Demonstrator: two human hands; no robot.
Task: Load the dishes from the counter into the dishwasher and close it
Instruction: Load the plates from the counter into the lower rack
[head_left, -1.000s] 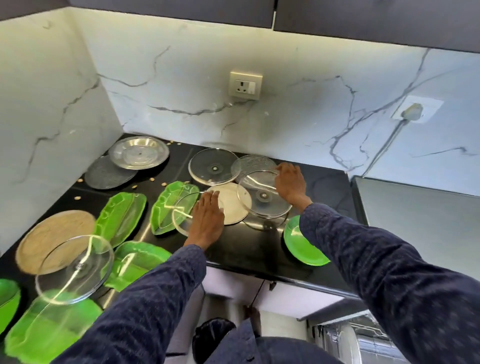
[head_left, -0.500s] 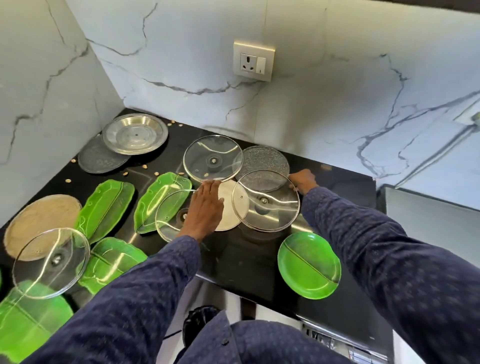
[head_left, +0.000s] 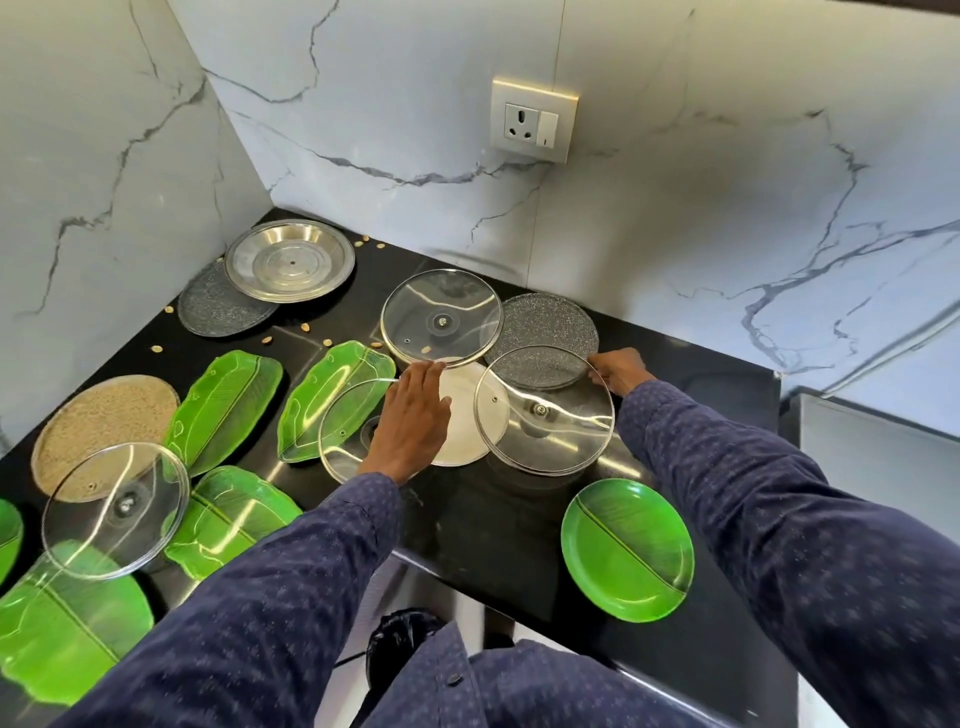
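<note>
Right hand (head_left: 618, 370) grips one of four glass lids (head_left: 544, 410)

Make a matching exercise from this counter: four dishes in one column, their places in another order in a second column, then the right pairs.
Things:
1. steel plate
2. round green plate
3. glass lid held by the right hand
4. beige plate

Places:
A. near the counter's front edge, on the right
B. back corner, overlapping a grey plate
C. lifted at its far rim
D. left side, partly under another glass lid

Pairs: 1-B, 2-A, 3-C, 4-D
</note>
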